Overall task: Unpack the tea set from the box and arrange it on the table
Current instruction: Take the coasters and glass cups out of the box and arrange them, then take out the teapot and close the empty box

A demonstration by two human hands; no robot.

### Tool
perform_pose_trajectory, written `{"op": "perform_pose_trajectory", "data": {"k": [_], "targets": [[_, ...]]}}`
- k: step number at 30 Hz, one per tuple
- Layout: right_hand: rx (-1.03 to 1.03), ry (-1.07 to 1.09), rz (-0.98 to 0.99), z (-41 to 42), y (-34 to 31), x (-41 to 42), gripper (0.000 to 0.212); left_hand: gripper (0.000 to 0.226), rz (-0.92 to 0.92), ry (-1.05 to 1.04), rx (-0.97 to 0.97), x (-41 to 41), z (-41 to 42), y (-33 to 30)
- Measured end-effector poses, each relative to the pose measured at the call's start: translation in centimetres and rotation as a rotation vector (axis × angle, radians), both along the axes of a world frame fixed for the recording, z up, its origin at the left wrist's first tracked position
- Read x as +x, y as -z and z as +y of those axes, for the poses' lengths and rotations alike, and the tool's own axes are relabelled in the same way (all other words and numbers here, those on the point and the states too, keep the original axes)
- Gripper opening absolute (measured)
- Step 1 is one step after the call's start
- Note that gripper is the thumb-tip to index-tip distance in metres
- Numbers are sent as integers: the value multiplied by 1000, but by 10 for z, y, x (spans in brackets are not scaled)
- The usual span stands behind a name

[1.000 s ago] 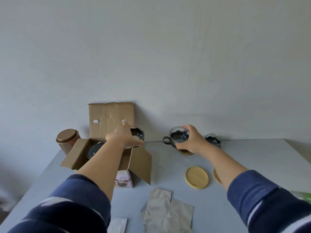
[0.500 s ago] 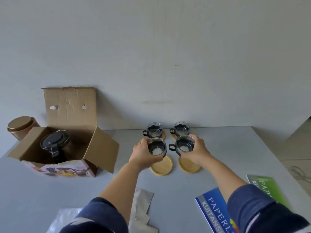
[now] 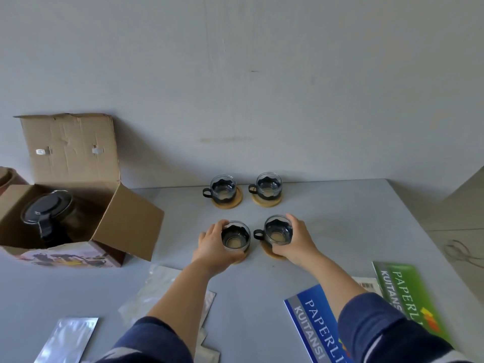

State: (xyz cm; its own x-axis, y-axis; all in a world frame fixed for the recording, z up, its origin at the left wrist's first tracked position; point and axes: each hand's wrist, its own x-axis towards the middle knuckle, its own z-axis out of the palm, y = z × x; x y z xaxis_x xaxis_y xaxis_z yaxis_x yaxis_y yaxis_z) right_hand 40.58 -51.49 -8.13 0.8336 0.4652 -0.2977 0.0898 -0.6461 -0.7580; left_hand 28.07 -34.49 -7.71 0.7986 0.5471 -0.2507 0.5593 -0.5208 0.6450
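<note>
Two glass cups with black holders stand on round wooden coasters near the wall: the back left cup [image 3: 222,190] and the back right cup [image 3: 268,187]. In front of them, my left hand [image 3: 213,244] grips a third cup [image 3: 235,236] resting on a coaster [image 3: 242,258]. My right hand [image 3: 296,241] grips a fourth cup [image 3: 277,230] on its coaster [image 3: 269,253]. An open cardboard box [image 3: 78,205] at the left holds a glass teapot with a black lid [image 3: 48,210].
Plastic wrappers [image 3: 167,284] and a silvery bag [image 3: 68,336] lie on the grey table [image 3: 340,218] near me. Blue [image 3: 314,326] and green [image 3: 408,289] receipt books lie at the right. A copper-coloured tin [image 3: 7,176] stands behind the box.
Both hands carried cups from the box area to the table's middle and lowered them onto the two front coasters. The view swung right and down.
</note>
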Motion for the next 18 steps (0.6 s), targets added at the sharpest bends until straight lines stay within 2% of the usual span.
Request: {"op": "perform_pose_trajectory", "data": {"k": [3, 8, 10, 15, 18], "targets": [[-52, -22, 20, -1, -4, 1, 108, 88, 43, 19, 42, 0, -2, -1], [-215, -96, 25, 3, -29, 0, 116, 111, 68, 67, 97, -8, 8, -15], [-241, -140, -17, 11, -44, -3, 111, 104, 43, 47, 124, -15, 21, -28], [-311, -271, -164, 55, -81, -20, 101, 71, 5, -46, 316, -47, 71, -68], [-380, -391, -221, 95, -100, -40, 89, 64, -15, -105, 402, -74, 111, -86]]}}
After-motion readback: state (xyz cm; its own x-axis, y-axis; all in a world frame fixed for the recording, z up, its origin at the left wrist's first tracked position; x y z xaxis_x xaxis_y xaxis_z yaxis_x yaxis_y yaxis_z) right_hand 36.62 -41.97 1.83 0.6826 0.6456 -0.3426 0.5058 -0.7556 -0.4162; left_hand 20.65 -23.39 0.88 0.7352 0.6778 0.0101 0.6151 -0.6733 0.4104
